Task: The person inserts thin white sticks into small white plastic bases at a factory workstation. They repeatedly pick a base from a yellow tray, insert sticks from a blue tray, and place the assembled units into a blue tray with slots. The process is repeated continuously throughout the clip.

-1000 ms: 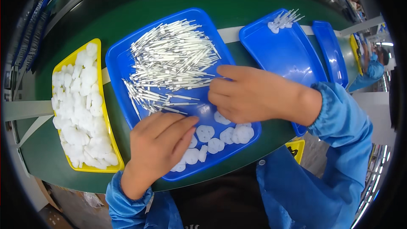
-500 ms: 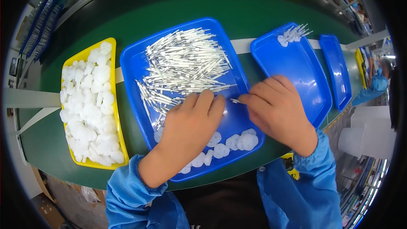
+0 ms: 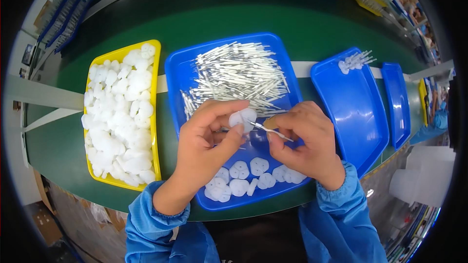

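Observation:
Between the thumb and fingers of my left hand [image 3: 204, 139] is a translucent white plastic disc [image 3: 245, 118]. My right hand [image 3: 309, 141] pinches a thin white rod [image 3: 278, 133] with a dark, metallic-looking end. That end meets the disc's face; whether it sits in a hole is too small to tell. Both hands are above a blue tray [image 3: 179, 75]. A heap of similar white and grey rods [image 3: 241, 73] fills the tray's far part. Loose discs [image 3: 239, 169] with small holes lie along its near side, some overlapping.
On the left stands a yellow tray [image 3: 157, 136] piled with white discs [image 3: 117, 126]. A second blue tray [image 3: 360, 117] on the right holds several discs with rods upright in them [image 3: 356, 62]. Beyond it is a narrow blue tray [image 3: 397, 107]. All stand on a green table [image 3: 195, 14].
My left hand has turned, bringing a disc into sight in its grip. The rod in my right hand now points at that disc. The whole view has shifted, moving the trays rightward.

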The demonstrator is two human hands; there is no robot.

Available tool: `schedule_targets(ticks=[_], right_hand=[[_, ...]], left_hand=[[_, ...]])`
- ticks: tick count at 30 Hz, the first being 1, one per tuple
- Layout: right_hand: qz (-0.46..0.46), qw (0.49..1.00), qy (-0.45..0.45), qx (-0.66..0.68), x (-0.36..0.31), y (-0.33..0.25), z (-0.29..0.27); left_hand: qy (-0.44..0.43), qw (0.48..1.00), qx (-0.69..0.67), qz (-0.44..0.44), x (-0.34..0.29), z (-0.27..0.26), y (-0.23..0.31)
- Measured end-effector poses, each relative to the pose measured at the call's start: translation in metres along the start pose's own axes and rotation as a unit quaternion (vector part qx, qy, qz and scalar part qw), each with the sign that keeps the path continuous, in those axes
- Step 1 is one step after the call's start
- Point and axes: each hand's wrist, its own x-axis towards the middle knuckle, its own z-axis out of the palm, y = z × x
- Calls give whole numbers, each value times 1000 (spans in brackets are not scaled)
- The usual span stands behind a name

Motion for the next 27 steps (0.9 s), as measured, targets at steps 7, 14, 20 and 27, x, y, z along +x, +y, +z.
schedule_targets(ticks=[7,14,20,27], right_hand=[[-13,1000,-8,7,8,5,12],[32,998,-1,55,4,3,14],[20,1000,-9,22,5,5,18],[81,996,-18,45,2,-2,20]], left_hand=[[38,998,9,57,0,-7,-7],[40,984,136,108,-1,-8,-12],[52,977,167,122,-2,-2,-14],[30,937,295,185,-3,-1,-8]])
